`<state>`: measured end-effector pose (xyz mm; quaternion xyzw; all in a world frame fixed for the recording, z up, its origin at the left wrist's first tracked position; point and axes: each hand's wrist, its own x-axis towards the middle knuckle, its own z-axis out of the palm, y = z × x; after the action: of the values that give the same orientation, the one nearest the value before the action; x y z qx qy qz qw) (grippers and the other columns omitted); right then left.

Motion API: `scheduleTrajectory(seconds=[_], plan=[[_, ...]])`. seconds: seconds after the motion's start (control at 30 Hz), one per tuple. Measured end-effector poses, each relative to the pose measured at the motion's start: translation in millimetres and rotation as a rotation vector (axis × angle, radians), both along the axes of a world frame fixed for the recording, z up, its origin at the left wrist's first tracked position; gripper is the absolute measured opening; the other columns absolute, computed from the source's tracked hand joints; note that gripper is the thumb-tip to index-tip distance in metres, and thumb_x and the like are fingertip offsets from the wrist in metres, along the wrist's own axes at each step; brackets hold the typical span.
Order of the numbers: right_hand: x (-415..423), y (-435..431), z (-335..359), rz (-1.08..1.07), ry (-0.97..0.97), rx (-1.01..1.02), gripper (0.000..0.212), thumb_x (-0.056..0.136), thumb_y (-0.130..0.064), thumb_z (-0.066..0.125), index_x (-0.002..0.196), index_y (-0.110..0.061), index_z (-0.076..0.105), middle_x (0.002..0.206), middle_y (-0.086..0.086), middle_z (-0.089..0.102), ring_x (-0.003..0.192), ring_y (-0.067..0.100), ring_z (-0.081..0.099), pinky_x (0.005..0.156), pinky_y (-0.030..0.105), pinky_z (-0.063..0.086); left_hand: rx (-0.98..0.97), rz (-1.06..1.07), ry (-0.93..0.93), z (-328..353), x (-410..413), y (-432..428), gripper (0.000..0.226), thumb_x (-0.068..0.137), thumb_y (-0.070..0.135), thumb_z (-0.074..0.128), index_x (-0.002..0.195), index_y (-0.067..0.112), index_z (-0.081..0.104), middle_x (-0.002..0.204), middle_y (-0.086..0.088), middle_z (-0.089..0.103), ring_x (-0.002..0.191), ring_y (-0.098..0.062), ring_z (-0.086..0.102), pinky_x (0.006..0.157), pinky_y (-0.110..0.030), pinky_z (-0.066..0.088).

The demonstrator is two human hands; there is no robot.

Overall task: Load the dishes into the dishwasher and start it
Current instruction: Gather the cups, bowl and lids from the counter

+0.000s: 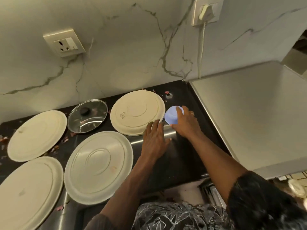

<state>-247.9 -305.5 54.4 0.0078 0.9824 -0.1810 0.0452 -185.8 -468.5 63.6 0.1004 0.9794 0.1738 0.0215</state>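
The step in hand is gathering dishes. The right hand [184, 123] grips a small blue bowl [172, 116], tilted on the dark counter [182, 155] beside an upturned plate [132, 112]. The left hand [154, 141], fingers spread, reaches that plate's rim. The next move likely calls for lifting both towards the dishwasher, which is not in view.

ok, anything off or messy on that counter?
Yes. Pinkish scraps litter the black counter between the plates and by the wall. The centre plate has a faint orange smear. All four plates lie face down.
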Motion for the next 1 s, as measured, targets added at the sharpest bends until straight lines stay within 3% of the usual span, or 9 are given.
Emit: scheduleTrajectory(seconds=[0.1,0.2,0.4,0.53,0.6,0.67,0.8,1.0], plan=[[-26.2,-10.0,-12.3,-0.046,-0.048,0.019,0.1,0.088,-0.055,0.068,0.161,-0.024,0.008,0.167,0.015,0.006,0.148,0.044,0.022,0.114,0.054,0.033,-0.006,-0.045,-0.009,0.7,-22.8,-2.9,0.071,0.089,0.038,0.059,0.151,0.018,0.032,0.16,-0.006,0.028,0.146,-0.031,0.021,0.117,-0.045,0.026],[-37.8,-15.1,-23.9,-0.079,-0.067,0.006,0.104,0.087,-0.054,0.071,0.161,-0.023,0.005,0.166,0.014,0.012,0.148,0.043,0.024,0.115,0.055,0.033,-0.001,-0.067,-0.018,-2.4,-36.5,-4.4,0.07,0.089,0.038,0.062,0.15,0.018,0.033,0.158,-0.005,0.029,0.143,-0.03,0.024,0.116,-0.044,0.026],[-32.3,-0.5,-27.8,-0.098,0.022,-0.051,0.099,0.083,-0.047,0.076,0.158,-0.019,0.019,0.153,0.014,0.034,0.136,0.035,0.04,0.109,0.047,0.042,0.038,-0.122,0.006,-9.5,-49.1,8.3,0.068,0.089,0.034,0.063,0.149,0.014,0.037,0.154,-0.009,0.038,0.139,-0.031,0.033,0.115,-0.048,0.03],[-12.5,24.8,-20.5,-0.073,0.068,-0.082,0.097,0.076,-0.05,0.078,0.155,-0.02,0.03,0.142,0.013,0.041,0.126,0.035,0.046,0.103,0.045,0.045,0.077,-0.129,0.07,-9.8,-46.7,26.5,0.068,0.088,0.048,0.055,0.144,0.01,0.045,0.147,-0.013,0.048,0.132,-0.034,0.044,0.112,-0.05,0.032],[2.4,43.7,-17.0,-0.091,0.112,-0.109,0.094,0.072,-0.048,0.079,0.151,-0.02,0.037,0.136,0.011,0.044,0.12,0.034,0.048,0.1,0.045,0.046,0.082,-0.075,0.037,-13.2,-43.7,37.9,0.073,0.085,0.052,0.055,0.144,0.011,0.044,0.152,-0.01,0.043,0.134,-0.033,0.042,0.111,-0.045,0.031],[17.2,65.0,-16.7,-0.097,0.114,-0.121,0.088,0.071,-0.044,0.08,0.148,-0.02,0.042,0.133,0.009,0.043,0.115,0.034,0.05,0.097,0.044,0.047,0.072,-0.026,-0.007,-16.3,-39.0,52.6,0.069,0.085,0.043,0.063,0.143,0.01,0.044,0.156,-0.01,0.038,0.136,-0.033,0.038,0.11,-0.042,0.03],[50.3,97.2,-31.3,-0.078,0.044,-0.137,0.087,0.072,-0.044,0.079,0.149,-0.02,0.044,0.14,0.011,0.042,0.118,0.035,0.047,0.099,0.043,0.046,0.112,0.033,-0.077,-14.8,-22.3,88.9,0.055,0.086,0.02,0.066,0.137,0.008,0.049,0.142,-0.019,0.048,0.132,-0.039,0.041,0.107,-0.047,0.034],[61.2,89.7,-38.3,0.0,0.076,0.022,0.092,0.079,-0.056,0.074,0.152,-0.016,0.035,0.144,0.012,0.044,0.129,0.035,0.041,0.103,0.044,0.04,0.17,0.066,-0.108,-18.5,-8.2,103.7,0.056,0.088,0.021,0.069,0.139,0.011,0.048,0.145,-0.016,0.045,0.136,-0.035,0.035,0.108,-0.049,0.034]])
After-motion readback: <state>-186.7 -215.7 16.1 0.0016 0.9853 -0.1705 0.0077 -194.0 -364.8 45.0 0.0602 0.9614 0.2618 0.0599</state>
